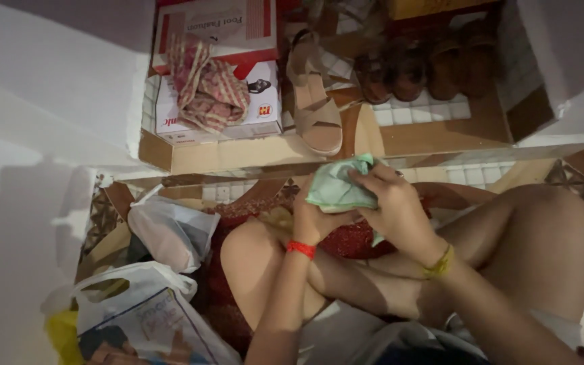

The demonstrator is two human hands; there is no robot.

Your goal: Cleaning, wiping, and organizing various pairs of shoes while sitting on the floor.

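The fingers of the right hand (393,203) are curled shut over the top of one soft green cloth (338,186). The thumb and fingertips pinch its crumpled edge. The left hand (313,217) sits under the cloth, mostly hidden by it, and seems to cup it from below; how far those fingers are bent cannot be seen. The cloth is thin, wrinkly and bunched into a small lump. It is held up over the person's lap, between the two bent knees.

There is one red band (301,249) on the left wrist and one yellow band (439,263) on the right wrist.

Just past the cloth lies one tan sandal (315,101) with wide crossed straps and a thick sole. Its toe end points at the cloth. To the left of the sandal are two flat cardboard boxes (259,115), white and red, stacked one on the other. One striped pink rag (205,86) is heaped on top of them. To the right of the sandal stand about four dark brown shoes (414,71) in a row, dim and hard to count.

Down to the left of the cloth sit two crinkly plastic bags (170,233), one plain white and one with pictures.
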